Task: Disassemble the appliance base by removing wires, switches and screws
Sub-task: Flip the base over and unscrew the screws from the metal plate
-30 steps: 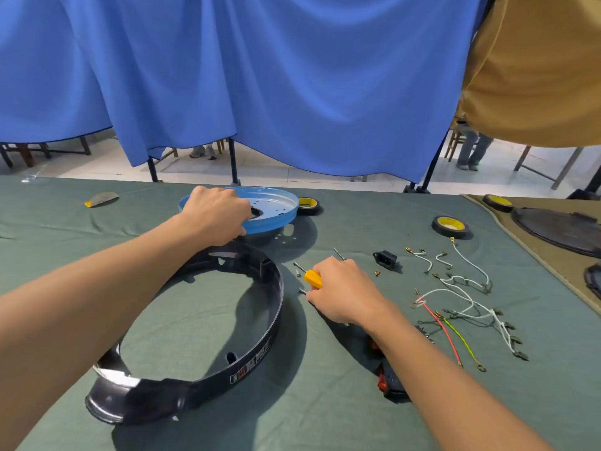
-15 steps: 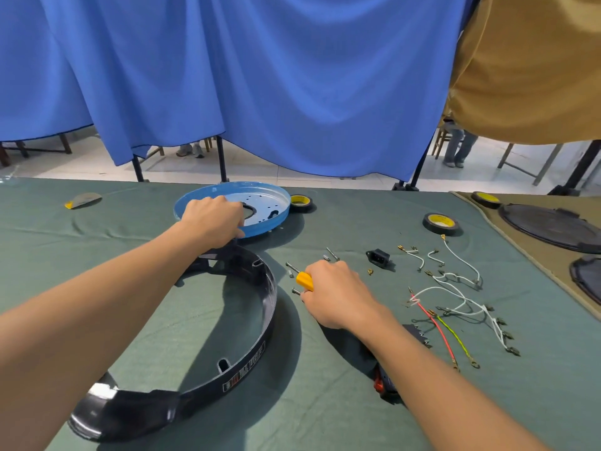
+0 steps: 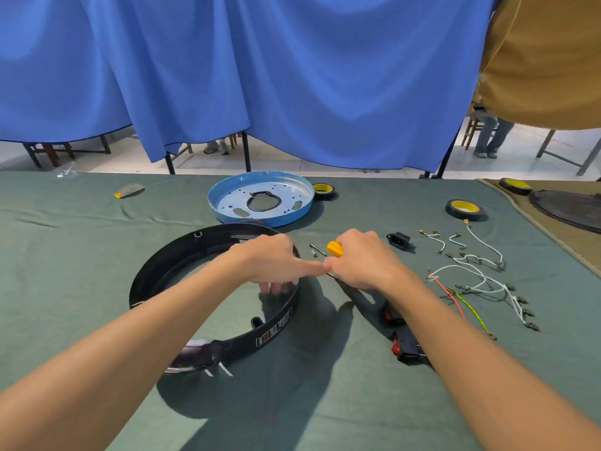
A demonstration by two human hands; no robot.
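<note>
**Hands meet at ring's right wall, screwdriver in right**

Left fingers (image 3: 276,288) wrap over the wall of the black ring (image 3: 182,255), tips showing inside it, thumb pointing right until it touches the right hand (image 3: 364,262). Left hand (image 3: 270,258) is clamped on the ring. Right hand is closed round the screwdriver (image 3: 335,249); only the yellow butt shows, shaft and tip hidden, so I can't tell if it's seated on a screw.

Ring lies flat on the green cloth (image 3: 97,222), blue plate (image 3: 260,198) just behind it. Pulled wires (image 3: 481,284), socket (image 3: 398,239) and loose screws (image 3: 317,249) sit right of the hands; red switches (image 3: 406,346) lie under the right forearm.

Risks, my read:
- Tip slips off, jabs the left thumb: too close.
- Ring skids on cloth if grip eases.
- Forearm drags the switches or wires off.
</note>
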